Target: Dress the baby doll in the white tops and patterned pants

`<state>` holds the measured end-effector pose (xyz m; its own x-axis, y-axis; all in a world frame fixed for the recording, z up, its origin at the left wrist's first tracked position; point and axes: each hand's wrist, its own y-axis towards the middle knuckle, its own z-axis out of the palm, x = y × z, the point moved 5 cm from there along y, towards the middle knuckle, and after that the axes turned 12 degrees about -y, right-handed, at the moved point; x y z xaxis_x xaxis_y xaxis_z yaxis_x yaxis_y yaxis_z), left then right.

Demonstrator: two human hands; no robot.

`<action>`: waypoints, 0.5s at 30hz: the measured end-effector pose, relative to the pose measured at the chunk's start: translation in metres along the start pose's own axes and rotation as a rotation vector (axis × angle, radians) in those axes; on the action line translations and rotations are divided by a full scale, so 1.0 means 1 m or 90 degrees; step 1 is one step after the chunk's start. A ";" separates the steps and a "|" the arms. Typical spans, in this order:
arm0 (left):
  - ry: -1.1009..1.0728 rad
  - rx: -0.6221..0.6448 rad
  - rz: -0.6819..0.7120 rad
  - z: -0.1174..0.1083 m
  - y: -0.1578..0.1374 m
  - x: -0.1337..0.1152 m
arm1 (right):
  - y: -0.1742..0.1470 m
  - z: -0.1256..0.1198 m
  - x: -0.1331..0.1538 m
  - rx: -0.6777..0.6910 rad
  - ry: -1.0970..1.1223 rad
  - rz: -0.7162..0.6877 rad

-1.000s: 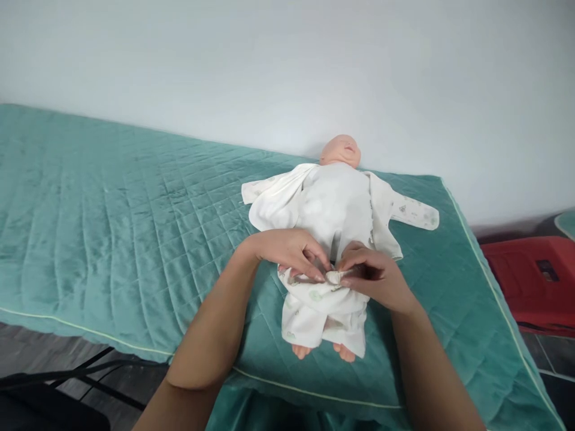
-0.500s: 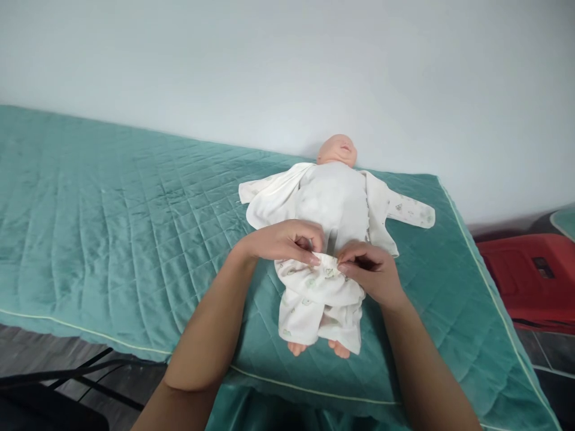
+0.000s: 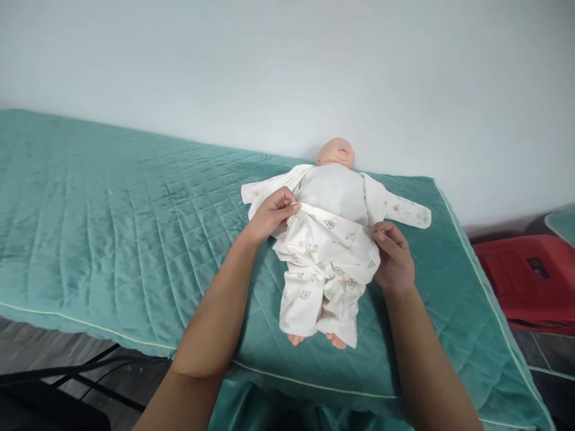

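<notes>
A baby doll (image 3: 336, 154) lies on its back, its head by the wall and its feet toward me. White printed baby pants (image 3: 326, 263) cover its legs and lower belly, with the toes showing below the cuffs. My left hand (image 3: 275, 214) pinches the waistband at its left end. At the right end of the same waistband, my right hand (image 3: 394, 254) grips the edge between thumb and fingers. A white baby shirt (image 3: 408, 211) lies spread open to both sides, its sleeves stretched out, and the doll's pale torso (image 3: 336, 188) shows between its halves.
A green quilted cover (image 3: 135, 239) lies over the bed, which stands against a pale wall (image 3: 224, 72). To the right, below bed height, is a red plastic stool or chair (image 3: 525, 281). Black metal legs (image 3: 99, 374) show at the lower left.
The waistband has gone up from the lower belly to mid-torso and is stretched wider. My hands have moved apart, the left up and to the left, the right out to the right.
</notes>
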<state>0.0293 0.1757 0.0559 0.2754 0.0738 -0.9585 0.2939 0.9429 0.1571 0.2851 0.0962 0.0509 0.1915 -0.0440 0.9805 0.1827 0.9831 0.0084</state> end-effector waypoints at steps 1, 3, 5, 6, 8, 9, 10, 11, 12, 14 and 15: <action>-0.004 -0.011 0.004 -0.001 0.001 0.001 | 0.001 -0.001 -0.001 -0.007 0.024 0.018; -0.015 -0.022 0.008 -0.001 0.001 0.002 | 0.004 -0.003 -0.003 -0.019 0.080 0.052; -0.037 -0.026 0.008 0.000 0.002 0.005 | 0.007 -0.006 -0.005 -0.036 0.137 0.065; -0.051 -0.028 0.005 0.000 0.003 0.006 | 0.008 -0.008 -0.006 -0.046 0.159 0.061; -0.073 -0.036 -0.010 -0.001 0.004 0.009 | 0.011 -0.012 -0.007 -0.063 0.183 0.045; -0.077 -0.040 -0.019 -0.001 0.004 0.010 | 0.013 -0.013 -0.008 -0.066 0.184 0.040; -0.076 -0.040 -0.032 -0.001 0.004 0.011 | 0.014 -0.013 -0.010 -0.062 0.176 0.040; -0.068 -0.033 -0.049 -0.001 0.004 0.012 | 0.016 -0.013 -0.012 -0.053 0.159 0.044; -0.055 -0.019 -0.071 -0.001 0.003 0.012 | 0.017 -0.012 -0.015 -0.044 0.137 0.053; -0.020 0.019 -0.125 -0.001 0.002 0.014 | 0.020 -0.010 -0.020 -0.036 0.094 0.074; -0.004 0.040 -0.149 -0.001 0.001 0.016 | 0.022 -0.009 -0.022 -0.037 0.075 0.084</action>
<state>0.0327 0.1783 0.0408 0.1988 -0.1461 -0.9691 0.4062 0.9122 -0.0542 0.2939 0.1169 0.0276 0.3285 0.0604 0.9426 0.2030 0.9701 -0.1329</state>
